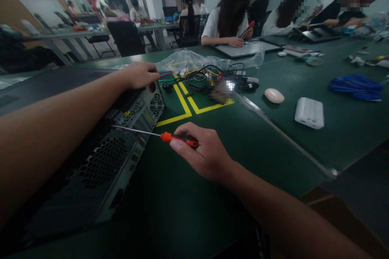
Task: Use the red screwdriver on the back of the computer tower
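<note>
A black desktop computer case [106, 166] lies at the left, its rear panel with a round vent grille and ports facing me. My left hand [141, 75] is closed over the far end of the case, its fingertips partly hidden behind the edge. In my right hand [206, 151] is a screwdriver [165, 136] with an orange and black handle. Its metal shaft points left across the rear panel, with the tip at the dark edge above the vent grille. From here I cannot tell whether the tip touches a screw.
Behind the case lie tangled cables [197, 79] and clear plastic wrap [182, 58]. Yellow tape [209, 107] marks the green table [188, 194]. To the right are a pale oval object [274, 95], a white box-shaped device [309, 112] and a blue bundle [355, 87]. Other people sit across the table.
</note>
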Available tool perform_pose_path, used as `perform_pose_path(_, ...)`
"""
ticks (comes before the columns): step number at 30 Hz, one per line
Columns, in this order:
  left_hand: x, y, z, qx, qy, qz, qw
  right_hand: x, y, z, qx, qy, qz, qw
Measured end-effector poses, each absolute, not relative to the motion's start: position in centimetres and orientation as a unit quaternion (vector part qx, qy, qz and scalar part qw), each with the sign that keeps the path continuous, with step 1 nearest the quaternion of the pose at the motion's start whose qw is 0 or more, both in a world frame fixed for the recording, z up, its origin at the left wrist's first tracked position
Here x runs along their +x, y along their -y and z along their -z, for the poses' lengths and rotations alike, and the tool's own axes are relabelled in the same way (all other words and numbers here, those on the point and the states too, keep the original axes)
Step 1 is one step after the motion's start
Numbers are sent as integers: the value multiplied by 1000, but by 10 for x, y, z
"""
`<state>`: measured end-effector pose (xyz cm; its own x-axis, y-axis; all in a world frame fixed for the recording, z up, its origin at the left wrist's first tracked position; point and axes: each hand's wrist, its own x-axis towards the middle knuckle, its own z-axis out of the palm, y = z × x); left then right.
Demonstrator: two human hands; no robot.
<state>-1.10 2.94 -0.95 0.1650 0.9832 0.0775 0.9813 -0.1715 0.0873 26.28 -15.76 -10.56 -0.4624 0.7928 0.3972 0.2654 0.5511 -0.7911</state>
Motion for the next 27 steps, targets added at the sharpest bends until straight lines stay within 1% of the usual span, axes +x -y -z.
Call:
perform_pose_path(7,-10,-29,9,762,-645,-56,7,264,157,108,-341,798,-308,391)
perform_pose_path(14,-7,-27,7,756,-654,-41,4,264,157,108,-337,798,-307,394)
perform_pose_path(27,-7,-26,8,755,-653,-55,6,263,157,109,-338,796,-304,399)
